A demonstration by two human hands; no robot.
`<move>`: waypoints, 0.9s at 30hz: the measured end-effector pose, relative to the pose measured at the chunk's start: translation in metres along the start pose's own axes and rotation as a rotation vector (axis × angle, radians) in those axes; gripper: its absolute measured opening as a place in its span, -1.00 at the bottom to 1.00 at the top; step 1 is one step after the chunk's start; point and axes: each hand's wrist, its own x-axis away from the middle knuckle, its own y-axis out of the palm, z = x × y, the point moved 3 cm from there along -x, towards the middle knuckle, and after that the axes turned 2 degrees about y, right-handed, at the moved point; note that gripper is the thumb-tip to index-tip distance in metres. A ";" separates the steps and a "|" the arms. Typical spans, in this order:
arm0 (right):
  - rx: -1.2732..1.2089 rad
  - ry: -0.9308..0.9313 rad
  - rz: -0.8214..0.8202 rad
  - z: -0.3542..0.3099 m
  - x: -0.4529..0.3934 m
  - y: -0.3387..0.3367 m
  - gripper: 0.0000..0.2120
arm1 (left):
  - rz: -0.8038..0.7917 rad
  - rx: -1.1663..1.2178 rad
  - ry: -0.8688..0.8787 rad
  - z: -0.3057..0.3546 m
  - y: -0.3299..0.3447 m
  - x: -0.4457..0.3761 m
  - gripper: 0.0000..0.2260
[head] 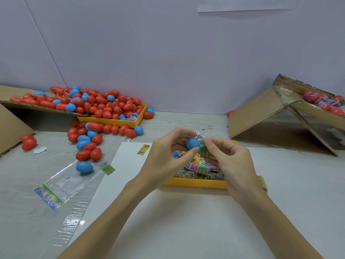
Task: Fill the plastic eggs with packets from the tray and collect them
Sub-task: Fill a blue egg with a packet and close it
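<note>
Head view: a blue egg half (192, 143) is being pinched between the curled fingers and thumb of the left hand (169, 156), while a green packet (205, 149) is being gripped by the right hand (230, 161) and pressed at its rim, above the yellow tray (196, 183) of packets. The packet is probably best being folded small first, so the halves can be closed cleanly.

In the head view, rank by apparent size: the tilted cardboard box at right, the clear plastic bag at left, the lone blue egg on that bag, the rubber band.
1. cardboard box
2. clear plastic bag
3. lone blue egg
4. rubber band

The box sits farther from the camera yet looks largest.
</note>
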 end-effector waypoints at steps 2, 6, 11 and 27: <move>-0.018 0.007 0.004 0.000 0.000 -0.001 -0.85 | -0.006 -0.005 -0.002 -0.001 0.000 0.000 -0.75; -0.053 0.022 -0.002 0.000 0.000 -0.001 -0.85 | -0.018 -0.009 -0.001 -0.001 0.000 0.000 -0.75; -0.058 0.033 -0.007 0.000 -0.001 -0.001 -0.82 | -0.029 -0.011 -0.003 -0.001 0.001 0.000 -0.75; -0.045 0.053 -0.052 -0.003 0.002 0.000 -0.82 | -0.011 -0.010 -0.009 -0.004 0.002 0.000 -0.74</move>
